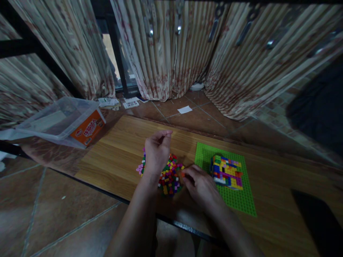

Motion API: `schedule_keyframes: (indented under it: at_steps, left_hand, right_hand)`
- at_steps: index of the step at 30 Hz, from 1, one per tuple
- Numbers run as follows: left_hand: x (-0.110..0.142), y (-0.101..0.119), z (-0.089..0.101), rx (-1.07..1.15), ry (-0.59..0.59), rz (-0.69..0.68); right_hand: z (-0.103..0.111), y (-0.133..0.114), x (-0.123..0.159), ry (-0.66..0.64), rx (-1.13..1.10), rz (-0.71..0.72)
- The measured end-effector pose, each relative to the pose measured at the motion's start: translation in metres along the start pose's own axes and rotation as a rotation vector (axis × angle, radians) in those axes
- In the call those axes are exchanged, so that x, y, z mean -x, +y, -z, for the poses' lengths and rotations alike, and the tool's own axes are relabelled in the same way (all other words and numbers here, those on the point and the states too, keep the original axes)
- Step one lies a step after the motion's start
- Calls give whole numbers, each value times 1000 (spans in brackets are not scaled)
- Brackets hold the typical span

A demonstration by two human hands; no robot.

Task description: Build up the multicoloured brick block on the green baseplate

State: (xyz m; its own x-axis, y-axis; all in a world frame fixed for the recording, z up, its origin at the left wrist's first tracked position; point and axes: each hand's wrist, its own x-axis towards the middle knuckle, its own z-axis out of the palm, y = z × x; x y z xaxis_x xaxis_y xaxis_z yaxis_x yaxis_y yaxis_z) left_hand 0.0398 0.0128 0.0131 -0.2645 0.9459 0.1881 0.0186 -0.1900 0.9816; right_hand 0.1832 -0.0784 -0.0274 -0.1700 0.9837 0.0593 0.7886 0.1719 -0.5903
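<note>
My left hand (157, 151) is raised over a heap of small coloured toy bricks (168, 176) on the wooden table. Its thumb and fingers are pressed together; whatever may be between them is too small or hidden to make out. At the right side of the heap, my right hand (199, 184) pinches a small orange brick (183, 174) between thumb and fingertips. Just beyond that hand lies a green studded baseplate (235, 201). On it stands a block built of many-coloured bricks (227, 171), with yellow, red, blue and purple showing on top.
A clear plastic bin (59, 125) with an orange label stands left of the tabletop (107, 160). A dark flat object (316, 217) lies at the table's right end. Striped curtains (171, 53) hang behind, and papers (184, 109) lie on the tiled floor.
</note>
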Motion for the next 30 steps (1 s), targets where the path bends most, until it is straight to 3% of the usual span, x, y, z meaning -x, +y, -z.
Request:
schedule_keyframes:
  at_steps: [6,13,18,23,30]
  left_hand:
    - [0,1,0,-4,-12,-20]
    - [0,0,0,6,-9,-3]
    - [0,-1,0,-8,-9,-8]
    - [0,-1,0,-12,-11,-6]
    - [3,0,-7,-22,-78,6]
  right_hand:
    - [5,-1,4,8,-48,-23]
    - [-7,-6,6,161,129,-89]
    - [-9,-7,6,152,126,-74]
    - [3,-10,7,185,-16,-102]
    - [38,-11,11,296,-462,-224]
